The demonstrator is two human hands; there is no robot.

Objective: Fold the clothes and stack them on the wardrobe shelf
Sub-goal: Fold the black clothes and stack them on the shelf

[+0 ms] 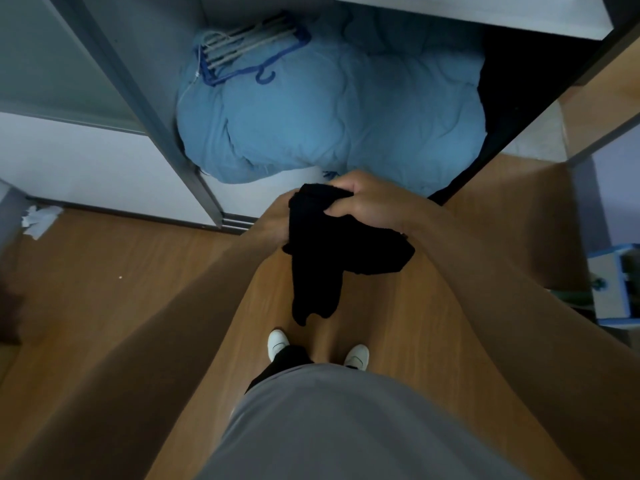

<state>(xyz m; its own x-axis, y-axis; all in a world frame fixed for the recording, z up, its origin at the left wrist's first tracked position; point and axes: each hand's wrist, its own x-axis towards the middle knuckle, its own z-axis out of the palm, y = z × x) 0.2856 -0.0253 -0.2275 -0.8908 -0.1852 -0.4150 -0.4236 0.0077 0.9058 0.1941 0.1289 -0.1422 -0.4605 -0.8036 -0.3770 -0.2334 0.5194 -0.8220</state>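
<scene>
Mid-frame, above the white shoes [277,344], the right hand [363,202] grips the bunched top of a black garment [322,265]; the left hand [275,227] meets its left edge, fingers hidden, grip unclear. It looks light, soft and floppy, best taken at two corners. Beyond, upper frame, a blue duvet [329,116] lies in the wardrobe [149,109]

Just beyond the right hand's [363,202] grip on the black garment [332,251], a bulging blue quilt [329,116] topped by hangers [242,50] fills the wardrobe [156,46] opening, a grey door frame [166,133] stands ahead-left, and wooden floor [121,271] lies open below and to both sides.
</scene>
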